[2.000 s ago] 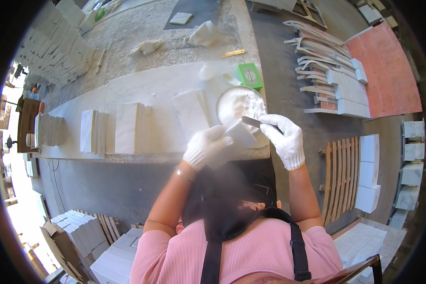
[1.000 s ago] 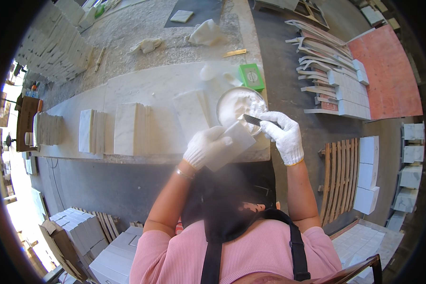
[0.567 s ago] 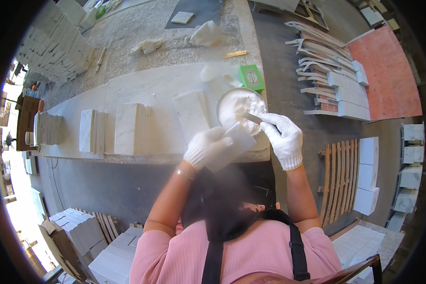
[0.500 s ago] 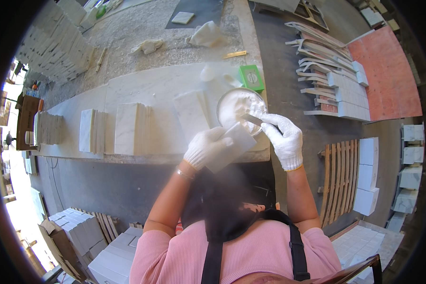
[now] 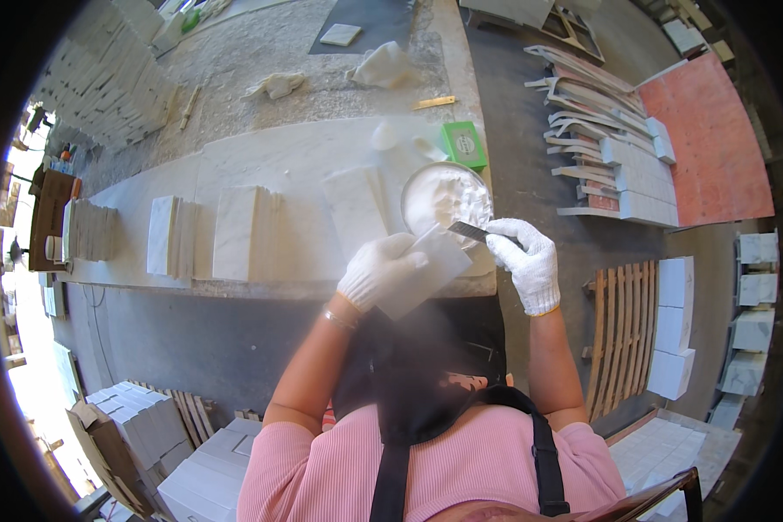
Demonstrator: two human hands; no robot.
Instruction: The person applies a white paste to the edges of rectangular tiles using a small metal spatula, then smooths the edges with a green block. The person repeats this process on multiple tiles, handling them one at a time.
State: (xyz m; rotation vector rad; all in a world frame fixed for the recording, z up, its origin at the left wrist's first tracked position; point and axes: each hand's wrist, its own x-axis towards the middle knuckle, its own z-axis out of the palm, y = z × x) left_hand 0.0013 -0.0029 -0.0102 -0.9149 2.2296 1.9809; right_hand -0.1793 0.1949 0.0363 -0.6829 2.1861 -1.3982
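- Standing near the left end of the table (image 5: 348, 100), close to its near edge, is a row of thin tiles (image 5: 91, 233).
- Next comes a narrow tile stack (image 5: 170, 237), also upright by the near edge.
- A third stack (image 5: 244, 233), its front tile white with faint veins, stands to the right of that.
- Two or so pale tiles (image 5: 357, 204) overlap, set askew, further right.
- The left hand (image 5: 378, 270), gloved in white, grips a pale rectangular tile (image 5: 431, 270) by its left side, tilted across the near edge, close to the near right corner.
- A round bowl (image 5: 403, 198) of white paste (image 5: 452, 196) sits beyond that tile, beside the table's right edge.
- A green box (image 5: 464, 146) lies behind the bowl, along the right edge.
- The right hand (image 5: 528, 265), also gloved, pinches a dark flat tool (image 5: 469, 230); its tip is beside the held tile, contact unclear.
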